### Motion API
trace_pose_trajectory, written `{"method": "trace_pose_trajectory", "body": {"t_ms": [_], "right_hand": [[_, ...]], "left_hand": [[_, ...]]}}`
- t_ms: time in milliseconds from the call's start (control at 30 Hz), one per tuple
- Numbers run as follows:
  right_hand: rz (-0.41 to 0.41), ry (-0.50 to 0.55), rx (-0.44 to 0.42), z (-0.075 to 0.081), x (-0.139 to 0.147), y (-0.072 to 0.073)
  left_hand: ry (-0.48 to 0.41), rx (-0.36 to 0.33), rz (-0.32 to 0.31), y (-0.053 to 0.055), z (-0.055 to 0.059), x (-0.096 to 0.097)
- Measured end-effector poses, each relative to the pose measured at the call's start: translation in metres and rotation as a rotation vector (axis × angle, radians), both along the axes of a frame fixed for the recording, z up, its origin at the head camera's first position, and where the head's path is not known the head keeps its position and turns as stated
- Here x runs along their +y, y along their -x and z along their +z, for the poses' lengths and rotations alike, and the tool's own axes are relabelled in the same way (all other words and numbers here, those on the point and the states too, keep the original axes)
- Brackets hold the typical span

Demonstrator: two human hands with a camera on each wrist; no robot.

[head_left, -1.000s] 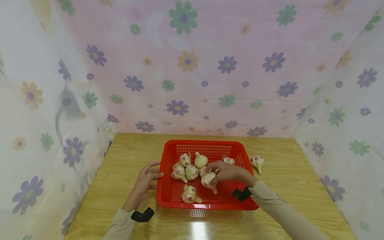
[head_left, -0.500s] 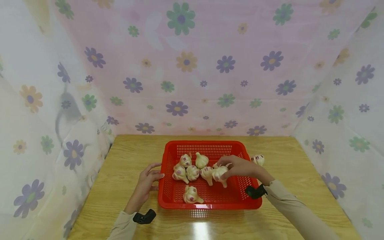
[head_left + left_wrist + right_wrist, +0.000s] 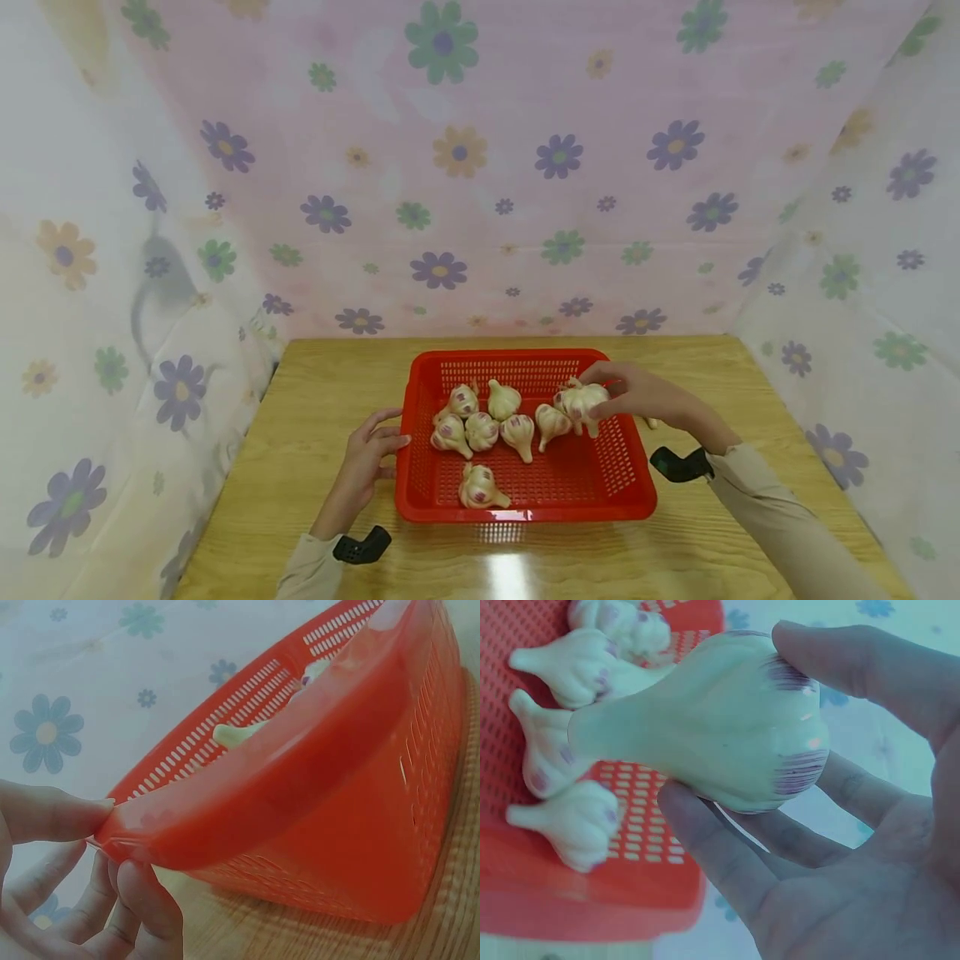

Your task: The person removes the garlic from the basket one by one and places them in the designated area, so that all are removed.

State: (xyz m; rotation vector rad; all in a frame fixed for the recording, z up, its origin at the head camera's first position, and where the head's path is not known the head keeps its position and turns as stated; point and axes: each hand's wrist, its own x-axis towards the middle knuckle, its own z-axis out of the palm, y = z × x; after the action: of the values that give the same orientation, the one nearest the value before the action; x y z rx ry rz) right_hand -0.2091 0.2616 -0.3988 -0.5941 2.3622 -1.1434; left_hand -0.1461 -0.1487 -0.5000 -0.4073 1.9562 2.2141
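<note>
A red plastic basket [image 3: 517,516] with slotted walls stands on the wooden table. My left hand [image 3: 363,462] holds its left rim, and in the left wrist view the thumb lies over the lip with the fingers under it. Over the basket's right side, my right hand [image 3: 648,396] grips a garlic bulb [image 3: 727,727] between thumb and fingers, its stem pointing away from the palm. Several white garlic bulbs with purple marks lie in the basket, among them one near the front [image 3: 480,487] and one just left of the held bulb [image 3: 552,423].
Outside the basket on the right, another garlic bulb [image 3: 651,423] is mostly hidden behind my right hand. The wooden table [image 3: 315,375] extends around the basket. Flower-patterned cloth [image 3: 465,208] hangs behind it and at both sides.
My right hand has moved right and toward the back with the garlic bulb, from mid-basket to its right side. The left hand stays at the rim.
</note>
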Motion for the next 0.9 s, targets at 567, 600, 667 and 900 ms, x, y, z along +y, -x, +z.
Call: {"method": "trace_pose_trajectory", "body": {"t_ms": [567,600,667,900], "right_hand": [[-0.172,-0.029,0.052,0.016,0.064,0.000],[-0.187,-0.031,0.054,0.016,0.067,-0.001],[-0.211,-0.031,0.058,0.016,0.074,-0.003],[-0.259,-0.041,0.071,0.012,0.095,-0.007]], "left_hand": [[0.009,-0.015,0.027,0.000,-0.003,0.006],[0.014,-0.013,0.026,-0.001,-0.003,0.005],[0.025,-0.010,0.026,-0.002,-0.003,0.004],[0.043,-0.009,0.009,-0.001,-0.001,0.001]]}}
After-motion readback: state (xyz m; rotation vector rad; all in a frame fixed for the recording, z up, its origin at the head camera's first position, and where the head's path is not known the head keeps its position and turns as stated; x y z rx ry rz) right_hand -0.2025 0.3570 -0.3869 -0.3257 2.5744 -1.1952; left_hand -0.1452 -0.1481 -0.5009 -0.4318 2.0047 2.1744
